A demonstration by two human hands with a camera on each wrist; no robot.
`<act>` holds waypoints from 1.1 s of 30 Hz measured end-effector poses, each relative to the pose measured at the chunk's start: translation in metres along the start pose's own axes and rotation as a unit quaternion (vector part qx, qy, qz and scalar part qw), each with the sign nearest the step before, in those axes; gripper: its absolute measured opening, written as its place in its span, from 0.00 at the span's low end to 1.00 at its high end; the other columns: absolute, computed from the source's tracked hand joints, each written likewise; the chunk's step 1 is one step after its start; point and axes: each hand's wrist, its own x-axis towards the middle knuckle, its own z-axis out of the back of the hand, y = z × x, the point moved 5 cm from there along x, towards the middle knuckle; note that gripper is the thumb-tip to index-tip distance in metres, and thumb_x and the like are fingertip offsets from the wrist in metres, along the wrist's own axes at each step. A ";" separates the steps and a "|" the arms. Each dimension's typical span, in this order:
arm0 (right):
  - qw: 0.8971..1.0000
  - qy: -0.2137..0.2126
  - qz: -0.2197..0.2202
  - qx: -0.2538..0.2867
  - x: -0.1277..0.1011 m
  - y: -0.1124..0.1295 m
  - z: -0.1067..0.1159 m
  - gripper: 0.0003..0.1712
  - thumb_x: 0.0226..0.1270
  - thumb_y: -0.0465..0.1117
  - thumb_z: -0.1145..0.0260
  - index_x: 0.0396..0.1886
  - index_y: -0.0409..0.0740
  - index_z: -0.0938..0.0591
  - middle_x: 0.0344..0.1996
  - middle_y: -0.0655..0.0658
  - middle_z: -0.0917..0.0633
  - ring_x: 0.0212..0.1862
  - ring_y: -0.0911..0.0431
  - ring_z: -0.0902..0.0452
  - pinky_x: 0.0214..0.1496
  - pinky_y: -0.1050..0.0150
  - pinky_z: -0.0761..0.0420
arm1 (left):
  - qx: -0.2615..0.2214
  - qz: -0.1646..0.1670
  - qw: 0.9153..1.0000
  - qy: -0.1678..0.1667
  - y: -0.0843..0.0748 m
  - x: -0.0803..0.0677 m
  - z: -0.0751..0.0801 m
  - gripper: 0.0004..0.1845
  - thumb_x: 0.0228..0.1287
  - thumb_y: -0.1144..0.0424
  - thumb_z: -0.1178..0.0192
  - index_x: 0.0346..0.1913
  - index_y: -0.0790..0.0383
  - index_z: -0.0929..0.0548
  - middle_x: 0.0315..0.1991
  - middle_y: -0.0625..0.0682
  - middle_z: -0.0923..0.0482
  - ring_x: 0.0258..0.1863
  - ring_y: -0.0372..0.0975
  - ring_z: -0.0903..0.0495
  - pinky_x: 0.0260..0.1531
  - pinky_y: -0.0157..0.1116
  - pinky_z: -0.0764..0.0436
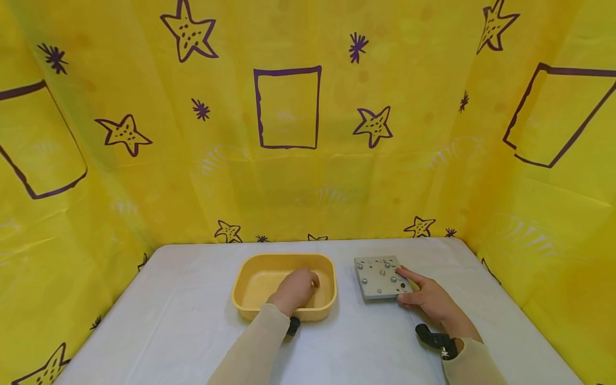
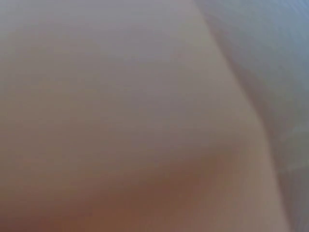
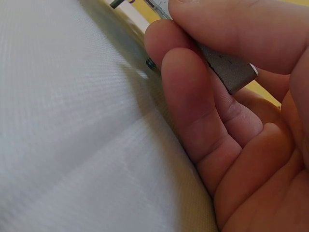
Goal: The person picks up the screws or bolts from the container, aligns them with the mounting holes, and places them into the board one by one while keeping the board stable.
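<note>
My right hand (image 1: 430, 300) grips the plate (image 1: 372, 279) by its 3-to-4 o'clock edge, digits narrow around it. Right wrist view: plate end pinched between digits, some fingertips on the cloth side of it; one threaded screw end (image 3: 151, 64) pokes out there too. Plate is grey, roughly square, with screws (image 1: 382, 272) and small holes scattered over its face. It sits at 3 o'clock from the bin (image 1: 262, 283), near but apart.

My left hand (image 1: 295, 287) is inside the bin, reaching over the 6 o'clock rim, fingers toward 3 o'clock, bent; can't tell if they hold anything, fingertips hidden. Left wrist view is just blur, no help. Bin is yellow, rounded corners, standing on the table (image 1: 356, 342), white cloth on top.

Beige sleeves (image 1: 257, 345) on both arms. Black mount (image 1: 435, 338) at about 6 o'clock from my right hand. Yellow curtain (image 1: 289, 187) at 12 o'clock, purple-outlined stars on it.
</note>
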 end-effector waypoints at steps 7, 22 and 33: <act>1.000 -0.003 -0.002 0.007 -0.001 0.000 0.000 0.51 0.52 0.46 0.20 0.75 0.48 0.33 0.77 0.44 0.44 0.74 0.40 0.52 0.70 0.36 0.56 | -0.028 0.004 0.999 -0.035 0.001 -0.001 0.005 0.07 0.65 0.72 0.41 0.38 0.61 0.13 0.36 0.51 0.17 0.36 0.42 0.21 0.44 0.41 0.21; 0.996 0.004 -0.003 0.087 -0.003 -0.001 -0.003 0.47 0.54 0.37 0.21 0.74 0.43 0.32 0.78 0.42 0.45 0.64 0.42 0.39 0.40 0.62 0.18 | -0.515 0.078 0.853 -0.042 -0.013 0.002 0.041 0.09 0.70 0.70 0.39 0.49 0.69 0.18 0.45 0.62 0.19 0.40 0.47 0.17 0.44 0.39 0.18; 0.999 0.011 0.001 0.044 -0.002 0.003 -0.002 0.46 0.54 0.41 0.21 0.73 0.45 0.29 0.77 0.44 0.42 0.68 0.43 0.46 0.50 0.64 0.24 | -0.434 0.043 0.896 -0.086 -0.053 0.047 0.033 0.06 0.66 0.70 0.36 0.44 0.59 0.15 0.36 0.48 0.19 0.34 0.43 0.19 0.38 0.37 0.19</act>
